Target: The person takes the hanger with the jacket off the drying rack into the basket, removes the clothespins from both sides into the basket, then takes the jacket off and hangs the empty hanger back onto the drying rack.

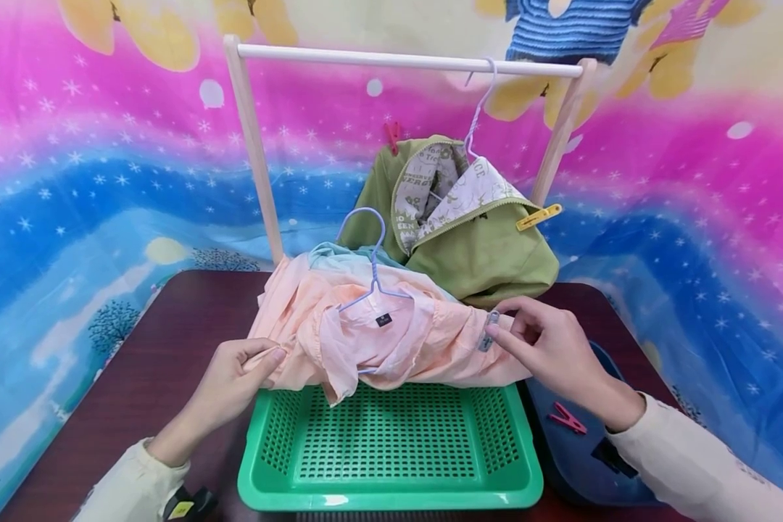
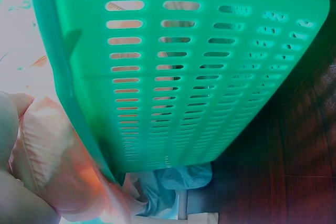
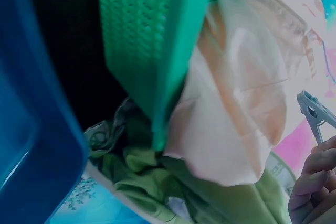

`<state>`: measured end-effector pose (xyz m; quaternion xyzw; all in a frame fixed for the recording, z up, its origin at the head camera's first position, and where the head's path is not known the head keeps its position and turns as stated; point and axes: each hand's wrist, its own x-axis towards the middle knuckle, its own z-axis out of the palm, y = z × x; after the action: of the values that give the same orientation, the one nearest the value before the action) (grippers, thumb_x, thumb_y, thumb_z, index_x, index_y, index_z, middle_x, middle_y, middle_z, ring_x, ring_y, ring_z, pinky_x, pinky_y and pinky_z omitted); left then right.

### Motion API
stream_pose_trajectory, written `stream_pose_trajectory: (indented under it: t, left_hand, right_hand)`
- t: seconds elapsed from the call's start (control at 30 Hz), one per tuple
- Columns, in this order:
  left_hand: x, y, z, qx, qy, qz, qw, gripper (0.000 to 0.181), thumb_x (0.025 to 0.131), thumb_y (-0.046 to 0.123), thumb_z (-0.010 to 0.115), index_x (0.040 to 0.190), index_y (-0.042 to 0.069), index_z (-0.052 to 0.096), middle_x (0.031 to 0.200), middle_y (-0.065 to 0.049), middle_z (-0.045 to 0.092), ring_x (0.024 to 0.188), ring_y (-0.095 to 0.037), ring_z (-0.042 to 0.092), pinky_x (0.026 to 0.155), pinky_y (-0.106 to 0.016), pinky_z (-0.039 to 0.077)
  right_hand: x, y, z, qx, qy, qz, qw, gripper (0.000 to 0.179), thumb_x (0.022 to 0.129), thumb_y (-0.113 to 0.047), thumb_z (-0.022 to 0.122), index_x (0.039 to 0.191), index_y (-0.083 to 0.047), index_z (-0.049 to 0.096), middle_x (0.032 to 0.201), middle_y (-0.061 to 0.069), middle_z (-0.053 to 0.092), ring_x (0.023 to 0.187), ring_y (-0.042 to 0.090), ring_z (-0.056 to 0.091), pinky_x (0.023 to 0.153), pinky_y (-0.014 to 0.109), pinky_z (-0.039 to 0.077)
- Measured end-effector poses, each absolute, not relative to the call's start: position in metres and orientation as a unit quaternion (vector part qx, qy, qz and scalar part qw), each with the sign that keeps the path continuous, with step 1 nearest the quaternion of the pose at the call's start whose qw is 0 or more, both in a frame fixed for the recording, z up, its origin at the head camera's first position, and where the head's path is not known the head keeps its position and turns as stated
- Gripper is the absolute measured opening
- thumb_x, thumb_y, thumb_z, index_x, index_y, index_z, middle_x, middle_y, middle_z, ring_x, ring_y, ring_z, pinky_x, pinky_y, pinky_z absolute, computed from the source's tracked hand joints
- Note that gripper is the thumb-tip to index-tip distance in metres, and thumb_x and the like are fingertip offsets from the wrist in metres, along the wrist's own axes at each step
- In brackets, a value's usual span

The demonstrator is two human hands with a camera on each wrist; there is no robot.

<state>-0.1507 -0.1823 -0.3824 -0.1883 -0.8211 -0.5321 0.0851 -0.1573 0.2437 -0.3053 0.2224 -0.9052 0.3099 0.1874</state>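
A pale pink shirt [image 1: 457, 341] with a purple hanger [image 1: 375, 272] in its collar lies across the back of the green basket [image 1: 391, 500]. My left hand [image 1: 231, 380] pinches the shirt's left sleeve between thumb and fingers. In the left wrist view, fingers [image 2: 21, 198] hold the fabric beside the basket wall. My right hand [image 1: 554, 348] pinches a grey clothespin [image 1: 488, 333] over the shirt's right shoulder. The right wrist view shows this clothespin with its jaws pointing away from the fingers [image 3: 310, 182]; whether it grips cloth is unclear.
Behind, a green jacket [image 1: 496, 254] hangs from a wooden rack [image 1: 398, 58], with a yellow clothespin [image 1: 539, 217] and a red clothespin [image 1: 392, 136] on it. A dark blue tray [image 1: 561, 457] at right holds a red clothespin [image 1: 568, 418]. Light-blue cloth [image 1: 339, 257] lies behind the shirt.
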Motion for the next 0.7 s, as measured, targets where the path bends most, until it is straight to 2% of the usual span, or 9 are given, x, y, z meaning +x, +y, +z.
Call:
stream_pose_trajectory:
  t: [0.4, 0.7]
  left_hand:
    - [-0.151, -0.183, -0.382, -0.185, -0.824, -0.529, 0.081, 0.015, 0.099, 0.007, 0.062, 0.089, 0.003, 0.073, 0.061, 0.010, 0.052, 0.056, -0.002, 0.053, 0.054, -0.025, 0.052]
    - [-0.151, -0.183, -0.383, -0.177, -0.829, -0.524, 0.084, 0.014, 0.099, 0.006, 0.062, 0.096, -0.001, 0.074, 0.065, 0.011, 0.057, 0.058, -0.001, 0.056, 0.056, -0.025, 0.054]
  right_hand:
    - [-0.157, 0.269, -0.312, 0.202, -0.917, 0.282, 0.197, 0.015, 0.090, -0.016, 0.077, 0.103, -0.013, 0.071, 0.064, -0.010, 0.051, 0.053, 0.002, 0.043, 0.049, 0.023, 0.036]
    - [-0.160, 0.289, -0.317, 0.184, -0.928, 0.256, 0.201, 0.015, 0.091, -0.019, 0.077, 0.103, -0.013, 0.069, 0.064, -0.009, 0.052, 0.051, 0.003, 0.041, 0.049, 0.023, 0.035]
